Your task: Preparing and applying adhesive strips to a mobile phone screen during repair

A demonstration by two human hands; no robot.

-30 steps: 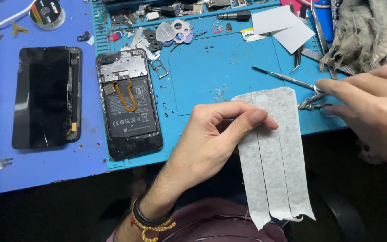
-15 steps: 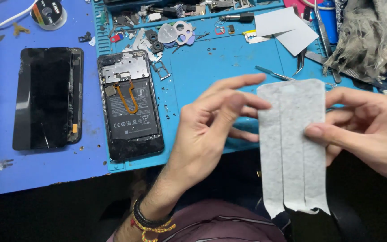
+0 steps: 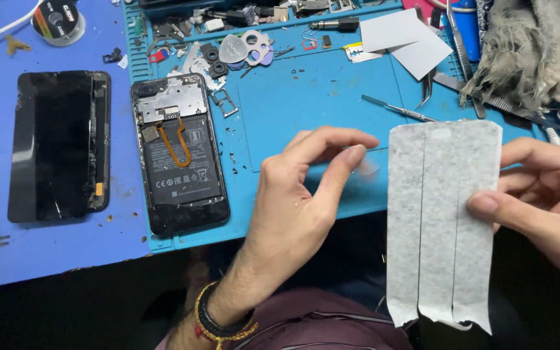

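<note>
Our left hand [image 3: 293, 194] has let go, fingers loose; right hand [image 3: 539, 201] pinches the grey sheet [image 3: 439, 214]; opened phone [image 3: 177, 152] unassembled.

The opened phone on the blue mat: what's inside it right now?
Inside the opened phone a dark battery shows, an orange flex cable looping over it, and a silver shield plate above. Whatever lies beneath the battery and plate is covered.
</note>
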